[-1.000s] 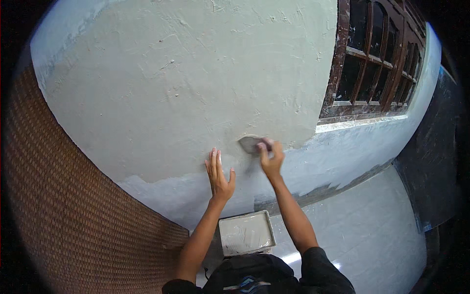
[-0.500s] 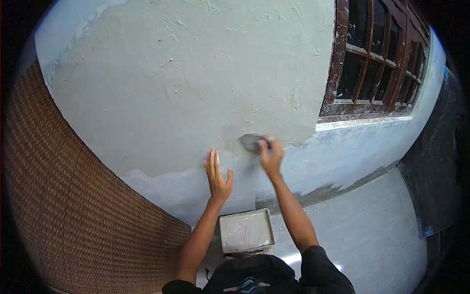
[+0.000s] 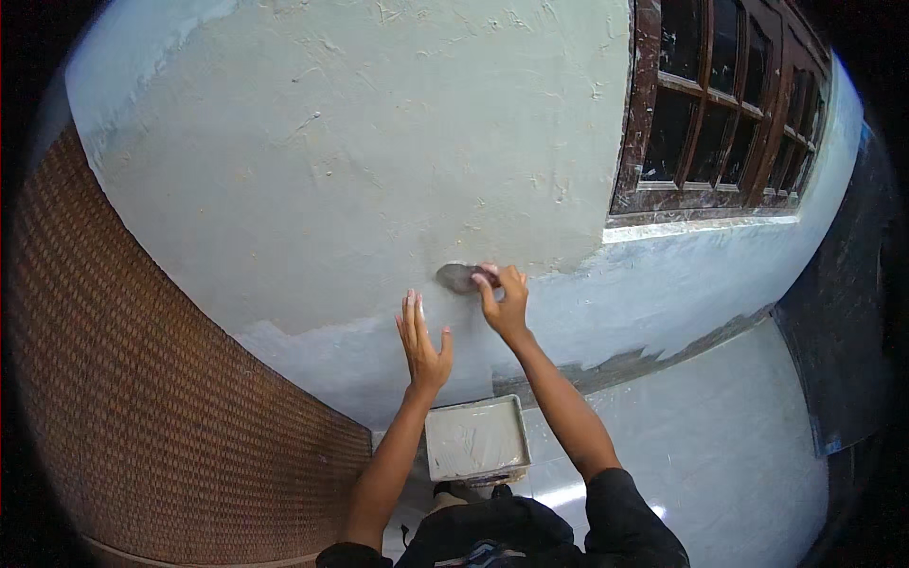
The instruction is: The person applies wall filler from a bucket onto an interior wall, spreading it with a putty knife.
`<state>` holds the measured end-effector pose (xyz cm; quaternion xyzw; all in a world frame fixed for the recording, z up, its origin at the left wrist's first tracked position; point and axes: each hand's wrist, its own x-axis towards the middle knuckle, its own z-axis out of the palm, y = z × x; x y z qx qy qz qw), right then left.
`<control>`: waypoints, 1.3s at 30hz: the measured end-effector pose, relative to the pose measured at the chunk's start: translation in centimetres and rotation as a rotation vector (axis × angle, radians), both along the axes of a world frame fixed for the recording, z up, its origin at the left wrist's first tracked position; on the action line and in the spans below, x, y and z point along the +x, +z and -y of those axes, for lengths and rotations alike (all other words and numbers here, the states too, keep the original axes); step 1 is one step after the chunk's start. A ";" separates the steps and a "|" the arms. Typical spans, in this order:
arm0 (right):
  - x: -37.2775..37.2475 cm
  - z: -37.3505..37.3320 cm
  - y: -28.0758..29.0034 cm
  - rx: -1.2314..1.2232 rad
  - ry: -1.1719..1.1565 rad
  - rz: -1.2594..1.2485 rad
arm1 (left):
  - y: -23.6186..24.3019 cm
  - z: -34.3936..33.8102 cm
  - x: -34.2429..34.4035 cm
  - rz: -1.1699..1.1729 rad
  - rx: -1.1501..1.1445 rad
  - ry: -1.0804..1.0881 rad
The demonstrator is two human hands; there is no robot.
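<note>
My right hand [image 3: 505, 301] grips a small trowel [image 3: 456, 277] with a rounded dark-grey blade, its handle mostly hidden by my fingers. The blade lies against the wall [image 3: 312, 208], near the lower edge of a greenish-grey, roughly smeared coating. To its lower left, my left hand [image 3: 425, 346] is open, fingers stretched upward and thumb apart, holding nothing. Whether its palm touches the wall I cannot tell. Below my hands, close to my body, stands a rectangular tub [image 3: 518, 417] with a pale creamy paste inside.
A brown wooden window [image 3: 696, 109] with dark panes is set in the wall at the upper right, above a white sill [image 3: 701, 229]. A woven brown mat [image 3: 180, 407] curves along the left. Shiny pale tiles [image 3: 701, 445] cover the floor; a dark sheet [image 3: 838, 322] hangs far right.
My right hand has moved the trowel left and slightly down along the wall, closer to my left hand. The left hand stays nearly where it was. The view has shifted slightly.
</note>
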<state>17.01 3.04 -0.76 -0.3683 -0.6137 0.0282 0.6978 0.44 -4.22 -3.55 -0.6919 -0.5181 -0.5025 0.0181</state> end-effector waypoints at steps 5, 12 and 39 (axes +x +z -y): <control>7.1 -1.6 0.3 -0.123 -0.249 -0.501 | -0.3 1.1 -1.1 -0.004 -0.017 0.057; 6.5 0.2 -0.8 0.006 -0.179 -0.474 | -0.6 1.8 -1.1 0.038 -0.006 0.035; -3.9 11.9 -20.1 -0.819 0.240 -0.495 | -15.2 15.2 -14.6 0.283 -0.409 0.062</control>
